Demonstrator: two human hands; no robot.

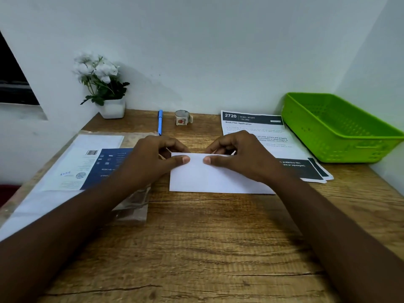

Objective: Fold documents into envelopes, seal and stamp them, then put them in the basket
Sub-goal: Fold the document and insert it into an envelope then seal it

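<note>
A folded white paper (207,178) lies on the wooden desk (196,237) in the middle. My left hand (153,158) pinches its far edge on the left, thumb on top and fingers curled behind. My right hand (238,156) pinches the same far edge on the right, thumb on top. The two thumbs lie close together, a small gap between them. A green plastic basket (341,127) stands at the back right, nothing visible in it. A stack of printed documents (251,125) lies beside the basket, partly under my right hand.
A clear plastic packet with white envelopes and a blue printed sheet (91,167) lies at the left under my left forearm. A blue pen (160,122), a roll of stamp tape (182,117) and a white potted plant (105,88) stand along the back wall.
</note>
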